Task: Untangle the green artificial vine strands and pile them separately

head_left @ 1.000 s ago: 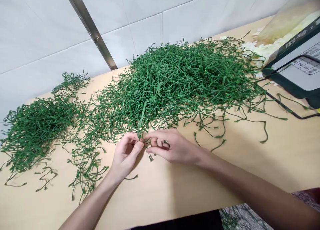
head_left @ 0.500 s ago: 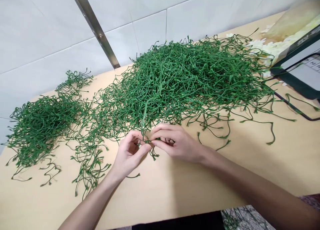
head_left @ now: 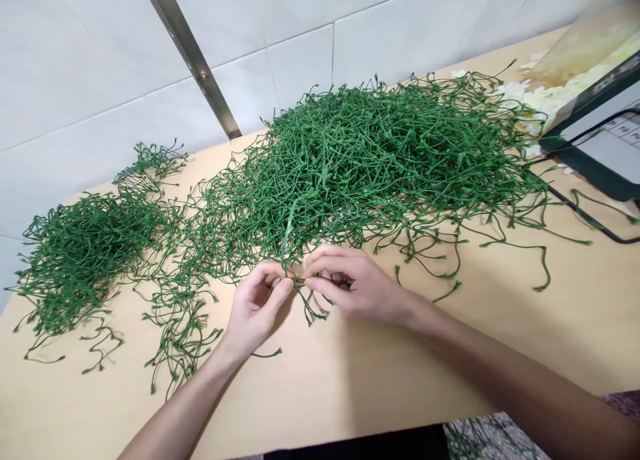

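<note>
My left hand (head_left: pixel 260 303) pinches a green artificial flower stem (head_left: pixel 287 237) between thumb and index finger; its long end rises toward the large pile. My right hand (head_left: pixel 353 280) is closed close by, its fingertips pinching green stem material at the same spot. Several short stem ends (head_left: pixel 313 310) hang out below the fingertips. How the pieces join between the fingers is too small to make out. Just beyond both hands lies a big tangled pile of green stems (head_left: pixel 380 153).
A smaller pile of stems (head_left: pixel 95 253) lies at the left, with loose stems (head_left: pixel 177 333) spread between. At the right are white petals (head_left: pixel 530 97) and a dark-framed box-like object (head_left: pixel 595 133). A tiled wall (head_left: pixel 300 60) with a metal strip (head_left: pixel 200 67) borders the table (head_left: pixel 400 373).
My fingertips have shifted slightly, and the stem ends below them have spread out a little to the right. Both hands keep their pinch.
</note>
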Available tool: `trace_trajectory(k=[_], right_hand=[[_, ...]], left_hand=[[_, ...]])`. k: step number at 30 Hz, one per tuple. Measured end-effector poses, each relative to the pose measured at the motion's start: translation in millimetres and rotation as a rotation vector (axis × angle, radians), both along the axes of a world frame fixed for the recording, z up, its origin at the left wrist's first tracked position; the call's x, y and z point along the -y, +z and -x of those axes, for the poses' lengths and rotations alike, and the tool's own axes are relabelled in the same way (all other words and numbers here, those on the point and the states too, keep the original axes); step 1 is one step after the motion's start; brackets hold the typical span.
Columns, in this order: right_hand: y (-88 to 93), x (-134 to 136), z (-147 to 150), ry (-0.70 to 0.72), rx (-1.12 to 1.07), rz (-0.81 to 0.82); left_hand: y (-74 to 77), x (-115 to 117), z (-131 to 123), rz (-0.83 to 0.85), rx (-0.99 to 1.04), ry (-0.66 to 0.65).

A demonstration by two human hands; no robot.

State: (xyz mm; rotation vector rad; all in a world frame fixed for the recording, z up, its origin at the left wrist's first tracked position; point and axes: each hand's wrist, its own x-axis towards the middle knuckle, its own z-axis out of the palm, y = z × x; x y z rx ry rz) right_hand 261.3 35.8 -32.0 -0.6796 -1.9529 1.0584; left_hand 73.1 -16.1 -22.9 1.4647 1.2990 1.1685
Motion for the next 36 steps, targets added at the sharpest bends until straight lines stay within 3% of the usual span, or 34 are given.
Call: trace_trajectory(k=[6, 10, 15, 20, 27, 31, 36], right_hand=[[9.1, 2, -2, 0.243, 0.020, 0.565], [12.2, 2, -2, 0.221, -0.003, 0.580], [11.0, 3, -2, 0.234, 0.018, 0.643], [10.9, 1, -1, 0.178, -0.080, 0.610], [15.9, -2, -1, 0.205, -0.052, 0.726], [14.6, -1, -1, 0.195, -0.010, 0.753], [10.7, 1, -1, 0.256, -0.021, 0.805]], left_hand=[[-4.0, 2, 2, -0.076, -0.060, -0.057], [-3.9, 3, 2, -0.127, -0.097, -0.095], [-4.3, 2, 0, -0.119, 0.022, -0.138], [-3.6, 1, -2, -0.087, 0.025, -0.092], [5.4, -1, 2, 0.088, 0.032, -0.071], [9.5, -1, 5, 0.233, 0.049, -0.125], [10.4, 1, 4, 0.246, 0.012, -0.235]])
